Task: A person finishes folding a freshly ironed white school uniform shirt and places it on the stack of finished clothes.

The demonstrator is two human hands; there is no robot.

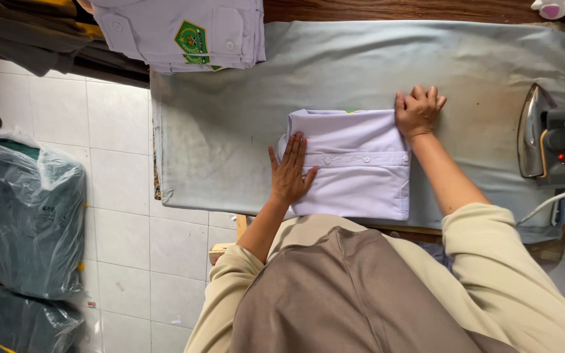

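Head view: both hands, left hand (290, 171) and right hand (417, 110), are pressing flat, fingers spread, on the folded lilac shirt (354, 167); smoothing the fold seems underway, next likely needing a firm lift.

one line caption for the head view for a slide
Both hands, left and right, press a folded white shirt flat beside an iron.

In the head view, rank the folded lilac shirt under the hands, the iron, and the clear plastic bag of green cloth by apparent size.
1. Clear plastic bag of green cloth, though on the floor, farther away
2. Folded lilac shirt
3. Metal-soled iron
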